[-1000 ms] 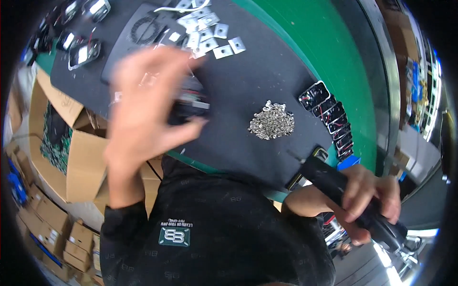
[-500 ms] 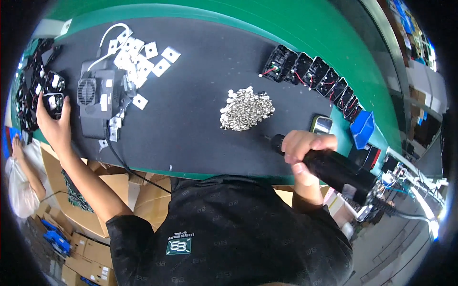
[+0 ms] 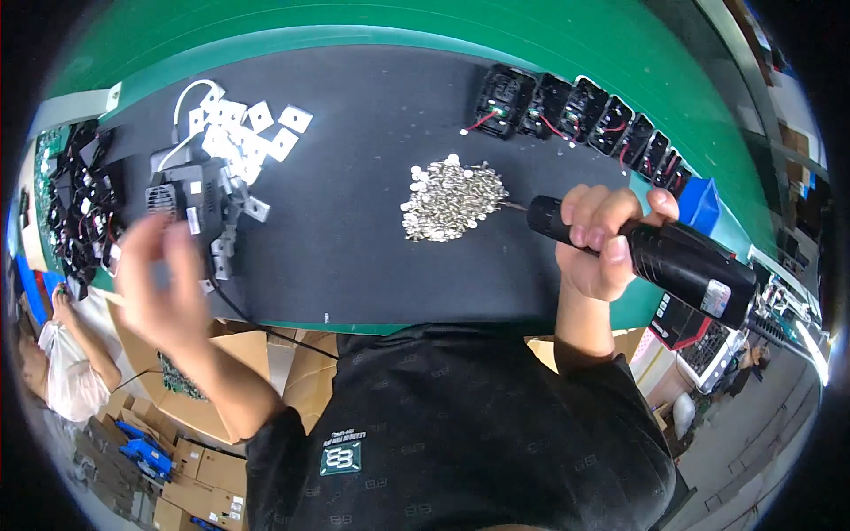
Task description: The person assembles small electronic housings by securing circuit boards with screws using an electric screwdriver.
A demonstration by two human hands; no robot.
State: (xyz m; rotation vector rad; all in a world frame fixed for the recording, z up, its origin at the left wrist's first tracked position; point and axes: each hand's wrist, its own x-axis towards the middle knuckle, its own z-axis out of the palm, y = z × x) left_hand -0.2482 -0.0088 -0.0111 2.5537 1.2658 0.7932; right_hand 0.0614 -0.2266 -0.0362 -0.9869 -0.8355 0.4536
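Note:
My right hand is wrapped round a black electric screwdriver, held almost level, its thin bit pointing left. The tip reaches the right edge of a pile of small silvery screws in the middle of the bench. My left hand is smeared by motion near the front left of the bench, beside a black device with a round grille. Whether it holds anything does not show. Left of it lies a heap of black parts and wires.
White square pieces are scattered at the back left. Several black casings with red wires line the back right, near a blue bin. Cardboard boxes stand below. Another person's hand shows at far left.
My left hand has left the black parts at far left and swung right and nearer to me. My right hand has moved the screwdriver up and right, its bit now at the screws. The view has shifted slightly.

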